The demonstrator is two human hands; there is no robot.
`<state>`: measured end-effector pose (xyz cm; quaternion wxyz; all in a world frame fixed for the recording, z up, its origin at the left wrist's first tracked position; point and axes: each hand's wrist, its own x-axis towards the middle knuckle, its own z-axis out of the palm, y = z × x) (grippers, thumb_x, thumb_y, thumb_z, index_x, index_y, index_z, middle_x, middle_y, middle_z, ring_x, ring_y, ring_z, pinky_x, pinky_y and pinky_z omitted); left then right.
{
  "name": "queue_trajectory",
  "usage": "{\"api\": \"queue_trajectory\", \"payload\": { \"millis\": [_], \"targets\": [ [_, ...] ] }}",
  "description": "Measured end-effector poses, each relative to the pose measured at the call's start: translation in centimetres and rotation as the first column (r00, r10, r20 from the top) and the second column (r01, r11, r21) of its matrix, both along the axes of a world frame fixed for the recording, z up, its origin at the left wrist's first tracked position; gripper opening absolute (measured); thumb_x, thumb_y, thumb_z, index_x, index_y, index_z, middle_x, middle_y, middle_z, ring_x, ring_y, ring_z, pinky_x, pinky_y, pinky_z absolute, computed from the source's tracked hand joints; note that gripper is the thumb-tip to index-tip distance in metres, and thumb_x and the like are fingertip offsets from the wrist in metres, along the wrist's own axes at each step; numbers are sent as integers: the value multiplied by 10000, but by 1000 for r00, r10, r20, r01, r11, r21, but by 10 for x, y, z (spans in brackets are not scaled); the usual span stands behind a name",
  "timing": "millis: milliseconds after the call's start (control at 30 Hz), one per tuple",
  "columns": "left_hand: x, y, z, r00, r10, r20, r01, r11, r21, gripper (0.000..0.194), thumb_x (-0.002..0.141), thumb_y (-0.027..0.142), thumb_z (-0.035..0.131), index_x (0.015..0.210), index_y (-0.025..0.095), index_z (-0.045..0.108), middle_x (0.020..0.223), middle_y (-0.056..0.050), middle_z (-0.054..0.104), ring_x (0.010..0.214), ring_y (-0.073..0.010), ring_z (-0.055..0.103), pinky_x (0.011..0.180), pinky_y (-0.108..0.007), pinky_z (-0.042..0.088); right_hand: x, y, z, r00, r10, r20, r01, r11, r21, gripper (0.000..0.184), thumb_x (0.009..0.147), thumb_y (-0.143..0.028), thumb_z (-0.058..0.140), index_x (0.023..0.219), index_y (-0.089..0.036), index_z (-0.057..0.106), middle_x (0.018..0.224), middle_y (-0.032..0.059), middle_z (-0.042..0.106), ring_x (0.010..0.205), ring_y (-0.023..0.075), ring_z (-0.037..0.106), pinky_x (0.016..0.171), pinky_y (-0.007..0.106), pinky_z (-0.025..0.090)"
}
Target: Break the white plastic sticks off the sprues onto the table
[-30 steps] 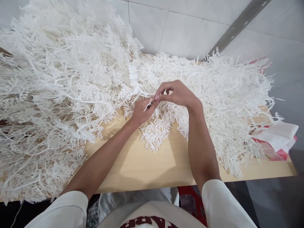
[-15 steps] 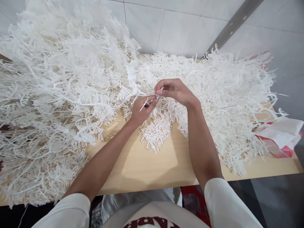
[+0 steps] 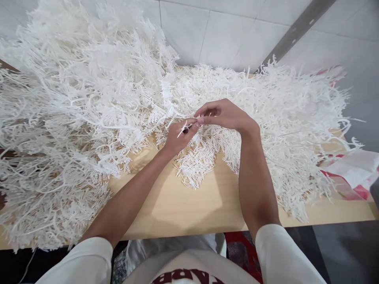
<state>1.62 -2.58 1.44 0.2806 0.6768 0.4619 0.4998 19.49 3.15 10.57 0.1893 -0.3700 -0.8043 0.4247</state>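
My left hand (image 3: 179, 136) pinches a thin white branched plastic strand (image 3: 181, 132), whose end sticks out past the fingers. Right against its fingertips, my right hand (image 3: 222, 114) has thumb and forefinger closed on the far part of the same strand; the tips partly hide it. Below the hands lies a small heap of short white sticks (image 3: 195, 167) on the tabletop. A tall mound of white branched plastic pieces (image 3: 97, 90) rises to the left, close to my left hand. More white pieces (image 3: 290, 118) are piled at the right.
The pale wooden table (image 3: 177, 209) runs along in front of me. A white and red plastic bag (image 3: 355, 173) lies at its right end under the pile. Behind are a tiled wall (image 3: 227, 35) and a slanting grey metal bar (image 3: 299, 29).
My right hand's fingers have come down slightly and closed in nearer to the left fingertips. The left hand keeps its pinch. The whole view has shifted a little.
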Motion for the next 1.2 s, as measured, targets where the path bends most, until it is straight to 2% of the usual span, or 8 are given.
{"api": "queue_trajectory", "payload": {
  "millis": [367,500,667,733,867,933,1033,1200],
  "targets": [
    [1,0,0,1000,-3,7,4,999,-52,335,935,498,507,825,211,640,593,38,537,528,-76,447,556,-253,372,-5,5,-6,1000,15,-11,-14,992,123,431,766,-638,660,820,-211,688,1017,50,708,908,180,602,759,329,433],
    [1,0,4,1000,2,15,-1,998,-57,305,921,434,535,743,201,619,555,43,492,512,-71,413,528,-245,349,-11,2,-4,1000,-11,0,11,990,142,390,796,-593,650,807,-204,681,855,33,701,821,169,593,762,334,424],
    [0,5,0,995,99,20,-98,995,-32,206,888,342,562,746,205,620,591,37,536,518,-71,423,529,-239,365,-27,-2,-14,997,-74,31,64,969,239,245,869,-473,610,853,-234,660,856,15,671,836,178,575,795,355,420],
    [-1,5,-4,997,68,-24,-68,998,3,223,898,348,547,748,200,619,622,27,578,536,-73,458,559,-241,394,-29,2,-20,991,-129,34,115,955,274,251,888,-487,581,895,-245,649,860,20,656,854,187,569,795,359,423],
    [-1,2,-9,979,-163,-123,171,984,52,261,909,406,545,776,201,638,620,29,613,549,-76,503,611,-249,435,-19,16,-22,936,-338,-100,350,858,376,377,911,-593,484,1005,-256,624,894,38,630,898,198,575,786,356,437],
    [0,0,-6,999,-48,-26,48,999,25,283,927,423,521,785,206,635,579,37,567,519,-72,465,557,-240,401,-9,20,-17,914,-379,-148,406,833,376,412,903,-618,474,1027,-256,625,885,38,629,878,196,592,772,355,449],
    [2,-1,0,992,99,79,-95,994,-49,300,939,447,507,802,211,634,554,41,503,504,-72,414,514,-240,363,0,18,-7,931,-335,-143,363,882,299,395,863,-591,568,1062,-257,638,880,31,663,831,185,618,768,355,475],
    [4,-2,3,994,59,96,-51,995,-86,304,911,479,553,862,202,667,640,24,587,543,-71,450,551,-242,393,0,5,2,990,-137,26,131,979,154,387,812,-574,651,968,-227,722,937,43,729,872,196,634,798,369,486]
  ]
}}
